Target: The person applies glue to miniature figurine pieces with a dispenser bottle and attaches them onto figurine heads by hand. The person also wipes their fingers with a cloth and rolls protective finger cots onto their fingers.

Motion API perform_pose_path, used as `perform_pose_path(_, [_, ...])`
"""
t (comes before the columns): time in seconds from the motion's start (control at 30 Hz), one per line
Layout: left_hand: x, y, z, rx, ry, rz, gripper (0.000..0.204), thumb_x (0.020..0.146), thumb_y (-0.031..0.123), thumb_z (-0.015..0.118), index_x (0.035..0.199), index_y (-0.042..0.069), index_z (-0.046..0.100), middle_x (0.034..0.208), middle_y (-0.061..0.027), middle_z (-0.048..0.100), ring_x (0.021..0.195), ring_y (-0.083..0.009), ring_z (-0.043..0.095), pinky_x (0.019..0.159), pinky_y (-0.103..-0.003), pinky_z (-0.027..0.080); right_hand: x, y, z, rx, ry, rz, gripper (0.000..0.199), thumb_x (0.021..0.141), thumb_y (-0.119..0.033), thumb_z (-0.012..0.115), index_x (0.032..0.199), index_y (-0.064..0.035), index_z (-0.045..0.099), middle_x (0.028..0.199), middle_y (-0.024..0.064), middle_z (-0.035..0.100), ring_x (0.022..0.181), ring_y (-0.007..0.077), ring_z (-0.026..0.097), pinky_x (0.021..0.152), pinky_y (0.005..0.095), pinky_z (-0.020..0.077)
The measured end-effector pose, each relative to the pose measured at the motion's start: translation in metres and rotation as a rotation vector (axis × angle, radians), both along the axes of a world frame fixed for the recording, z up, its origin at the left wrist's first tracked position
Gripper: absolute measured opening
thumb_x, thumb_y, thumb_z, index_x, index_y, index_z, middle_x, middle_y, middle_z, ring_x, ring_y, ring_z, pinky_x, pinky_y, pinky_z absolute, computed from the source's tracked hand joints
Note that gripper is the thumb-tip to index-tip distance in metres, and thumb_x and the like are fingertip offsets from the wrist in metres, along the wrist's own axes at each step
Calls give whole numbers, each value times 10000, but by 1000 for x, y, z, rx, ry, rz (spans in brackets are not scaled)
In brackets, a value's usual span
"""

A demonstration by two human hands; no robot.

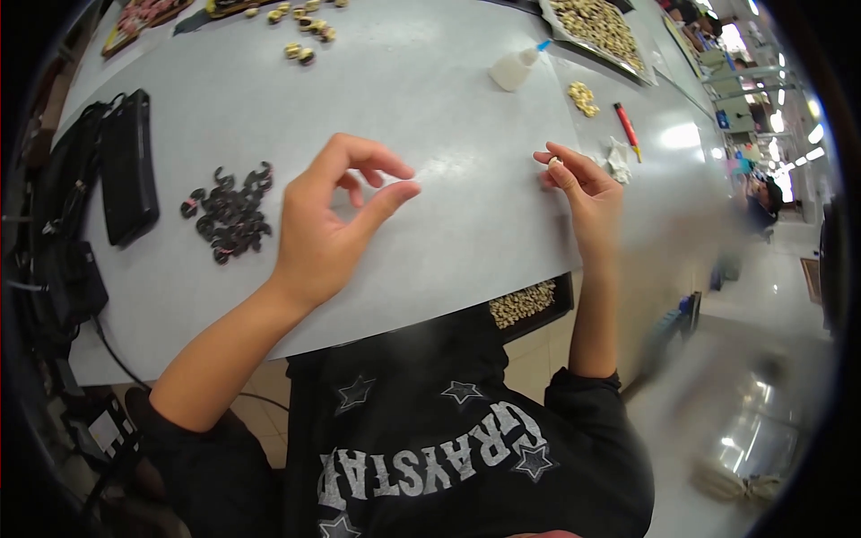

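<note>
My left hand (325,215) is raised over the middle of the grey table, thumb and forefinger curved toward each other with a narrow gap between the tips; I see nothing in it. My right hand (585,193), farther right, pinches a small cream-and-dark piece (555,161) between thumb and fingertips; most of the piece is hidden. Left of my left hand lies a loose pile of small curved black pieces (233,213), some with pink edges. A crumpled white tissue (619,160) lies just beyond my right hand.
A squeeze bottle (513,70) with a blue tip stands at the back. Nearby are small yellowish pieces (583,99), a red marker (628,131) and a full tray (599,31). More cream-and-black pieces (314,27) lie far left. A black device (128,170) edges the left; a tray (525,305) sits below the table.
</note>
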State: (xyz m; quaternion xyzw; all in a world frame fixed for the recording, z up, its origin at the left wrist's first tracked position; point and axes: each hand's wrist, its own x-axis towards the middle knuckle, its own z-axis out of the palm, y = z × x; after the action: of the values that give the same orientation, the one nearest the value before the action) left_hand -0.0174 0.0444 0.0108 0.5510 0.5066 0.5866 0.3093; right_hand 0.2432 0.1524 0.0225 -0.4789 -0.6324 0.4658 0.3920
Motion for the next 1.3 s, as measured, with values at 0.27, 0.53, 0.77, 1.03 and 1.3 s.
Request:
perform_pose_path(0.27, [-2,6,-2,4,23,81,82,832,112,641,876,44,629,803,-23,664,657,-93,565,550,-218,414,-106,15,9,294,-183,299,297,859,-20,570,1155,-12,591,1021,100,653,830,150,630,767,266,511])
perform_pose_path(0.53, [-10,6,-1,156,129,135,65,804,52,650,849,66,696,722,-21,668,619,-103,583,518,-223,435,-145,8,2,579,-183,537,364,775,24,577,1129,-58,603,1089,112,618,875,204,625,774,289,508])
perform_pose_path(0.77, [-15,-1,7,348,267,218,109,731,28,715,831,65,695,696,-19,648,538,-90,534,448,-210,396,-194,21,-17,774,-57,943,353,698,-16,590,1046,-59,625,1049,85,610,936,229,581,773,326,495])
perform_pose_path(1.03, [-15,0,9,369,288,233,148,642,-13,729,701,64,617,636,-2,574,513,-78,477,436,-200,363,-208,14,-16,721,-100,1115,173,679,-37,596,851,-28,610,867,62,599,872,255,578,704,350,488])
perform_pose_path(1.3, [-16,-2,5,245,216,189,204,638,-40,665,687,70,500,634,1,481,514,-75,437,482,-212,358,-174,15,-2,555,-54,919,135,670,31,629,793,-6,587,812,65,584,714,212,601,618,306,490])
